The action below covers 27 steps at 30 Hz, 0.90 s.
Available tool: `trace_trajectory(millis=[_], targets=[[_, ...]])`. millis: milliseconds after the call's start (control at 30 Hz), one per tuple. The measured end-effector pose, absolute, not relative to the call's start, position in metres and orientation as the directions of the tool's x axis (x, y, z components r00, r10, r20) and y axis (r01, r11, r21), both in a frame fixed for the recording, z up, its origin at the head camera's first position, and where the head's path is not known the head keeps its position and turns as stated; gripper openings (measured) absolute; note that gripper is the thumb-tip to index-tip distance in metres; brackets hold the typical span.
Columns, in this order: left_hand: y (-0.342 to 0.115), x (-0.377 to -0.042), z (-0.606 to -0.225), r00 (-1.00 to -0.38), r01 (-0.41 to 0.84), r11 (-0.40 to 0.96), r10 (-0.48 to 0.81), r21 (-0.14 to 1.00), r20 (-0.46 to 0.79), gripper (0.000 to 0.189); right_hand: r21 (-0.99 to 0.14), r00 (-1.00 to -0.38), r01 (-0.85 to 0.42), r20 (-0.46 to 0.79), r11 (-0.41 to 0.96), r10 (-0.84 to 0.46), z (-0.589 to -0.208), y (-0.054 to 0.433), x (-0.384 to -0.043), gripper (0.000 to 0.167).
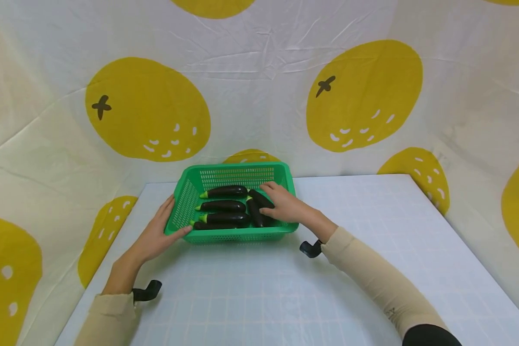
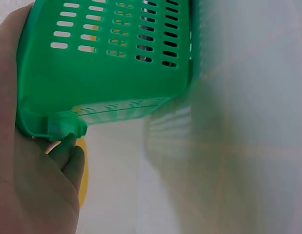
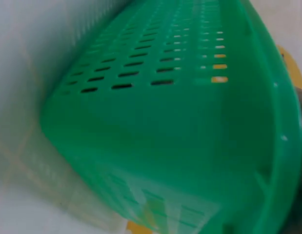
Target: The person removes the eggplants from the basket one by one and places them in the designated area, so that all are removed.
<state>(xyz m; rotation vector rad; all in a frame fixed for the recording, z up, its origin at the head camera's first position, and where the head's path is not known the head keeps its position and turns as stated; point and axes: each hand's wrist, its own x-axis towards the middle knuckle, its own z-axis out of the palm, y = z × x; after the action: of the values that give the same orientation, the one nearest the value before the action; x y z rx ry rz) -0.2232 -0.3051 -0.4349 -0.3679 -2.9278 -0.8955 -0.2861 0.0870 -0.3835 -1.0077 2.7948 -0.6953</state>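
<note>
A green plastic basket [image 1: 233,234] with slotted walls stands toward the back of the table, holding several dark eggplants [image 1: 222,206] with green stem ends. My left hand [image 1: 155,234] grips the basket's left side near its front corner, thumb on the rim; in the left wrist view its fingers [image 2: 72,158] curl at the rim's edge. Over the basket's right end reaches my right hand [image 1: 284,204], thumb and fingers spread apart above the right-hand eggplants [image 1: 254,214]. In the right wrist view, the basket wall [image 3: 155,131] hides most of that hand.
The table [image 1: 259,293] has a pale, faintly gridded cover. Behind and beside it hangs a white cloth [image 1: 259,105] printed with big yellow fruit shapes. Black camera mounts [image 1: 147,291] stick out from both wrists.
</note>
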Motion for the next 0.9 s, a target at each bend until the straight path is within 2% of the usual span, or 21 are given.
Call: trace_trajectory(millis=[133, 333, 533, 900], targets=[[-0.304, -0.223, -0.435, -0.97, 0.244, 0.803, 0.212, 0.544, 0.123, 0.105, -0.429, -0.797, -0.555, 0.028, 0.713, -0.603, -0.388, 0.078, -0.289, 0.072], [-0.302, -0.223, -0.435, -0.968, 0.249, 0.803, 0.216, 0.542, 0.124, 0.105, -0.431, -0.831, -0.517, 0.047, 0.739, -0.554, -0.397, 0.065, -0.294, 0.066], [-0.302, -0.225, -0.436, -0.969, 0.248, 0.8, 0.217, 0.546, 0.122, 0.105, -0.426, -0.879, -0.436, 0.012, 0.793, -0.477, -0.404, 0.057, -0.298, 0.059], [-0.304, -0.223, -0.435, -0.971, 0.239, 0.797, 0.207, 0.554, 0.121, 0.105, -0.388, -0.929, -0.313, -0.063, 0.867, -0.364, -0.408, 0.047, -0.302, 0.022]])
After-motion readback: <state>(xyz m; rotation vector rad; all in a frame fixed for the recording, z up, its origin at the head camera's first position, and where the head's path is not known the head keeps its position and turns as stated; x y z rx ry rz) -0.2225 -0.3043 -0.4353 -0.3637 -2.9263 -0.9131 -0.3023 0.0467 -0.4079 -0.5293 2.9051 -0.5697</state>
